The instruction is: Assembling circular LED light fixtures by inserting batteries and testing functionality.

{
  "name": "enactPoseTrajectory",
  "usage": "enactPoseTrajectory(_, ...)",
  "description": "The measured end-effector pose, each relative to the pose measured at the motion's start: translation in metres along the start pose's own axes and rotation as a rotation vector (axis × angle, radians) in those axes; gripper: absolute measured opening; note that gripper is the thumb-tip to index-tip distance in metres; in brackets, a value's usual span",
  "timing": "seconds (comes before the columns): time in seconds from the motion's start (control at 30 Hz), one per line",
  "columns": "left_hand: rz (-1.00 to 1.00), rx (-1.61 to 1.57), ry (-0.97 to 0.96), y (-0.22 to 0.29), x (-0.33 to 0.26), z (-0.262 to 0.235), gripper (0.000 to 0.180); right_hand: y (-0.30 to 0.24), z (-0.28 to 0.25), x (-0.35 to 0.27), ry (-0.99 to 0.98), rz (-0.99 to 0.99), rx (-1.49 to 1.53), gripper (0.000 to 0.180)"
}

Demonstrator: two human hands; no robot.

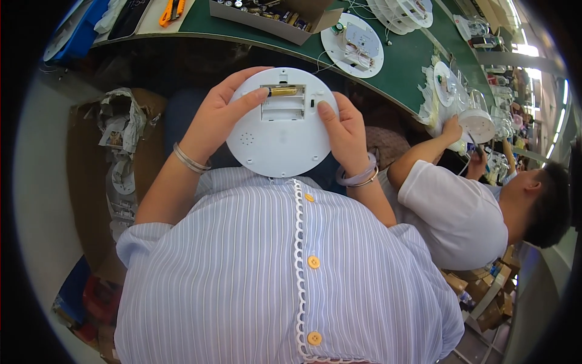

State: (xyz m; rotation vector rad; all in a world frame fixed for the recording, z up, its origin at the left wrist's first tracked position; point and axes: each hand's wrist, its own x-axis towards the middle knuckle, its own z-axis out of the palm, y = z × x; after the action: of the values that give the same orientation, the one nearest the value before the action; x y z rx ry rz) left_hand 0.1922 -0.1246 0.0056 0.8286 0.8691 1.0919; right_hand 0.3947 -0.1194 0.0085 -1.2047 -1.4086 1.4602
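Observation:
Between my two hands is a round white plastic base (pixel 282 145), its underside turned up toward me. An uncovered battery compartment (pixel 282 110) sits in its upper half. One gold-and-black battery (pixel 283 91) lies in the top slot, while the lower slots show bare. My left hand (pixel 233 103) grips the base's left rim, its thumb tip at the battery's left end. My right hand (pixel 345 127) is closed round the right rim, with the thumb on the face beside a small black switch (pixel 312 104). The fingers under the base are hidden.
Ahead runs a green table (pixel 406 67) with a box of batteries (pixel 260 18), a round white part with wiring (pixel 353 45) and an orange cutter (pixel 172 12). A cardboard box (pixel 91 182) stands at left. On the right a co-worker in a white shirt (pixel 454 212) handles a clear-and-white part.

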Motion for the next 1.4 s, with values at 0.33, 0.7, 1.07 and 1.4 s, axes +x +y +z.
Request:
enactPoseTrajectory(0.33, 0.051, 0.228, 0.142, -0.004, -0.001, -0.004, 0.024, -0.004, 0.016, -0.007, 0.018, -0.104, -0.311, 0.022)
enactPoseTrajectory(0.7, 0.083, 0.037, 0.268, -0.011, 0.001, -0.022, 0.021, -0.024, 0.023, 0.041, 0.077, -0.572, -0.812, 0.020)
enactPoseTrajectory(1.07, -0.159, -0.536, 0.169, -0.007, -0.003, -0.038, 0.027, -0.036, 0.032, 0.190, 0.009, -0.635, -1.416, 0.020)
enactPoseTrajectory(1.4, -0.191, -0.599, 0.224, -0.004, -0.009, -0.041, 0.028, -0.040, 0.019, 0.165, -0.098, -0.535, -1.546, 0.024)
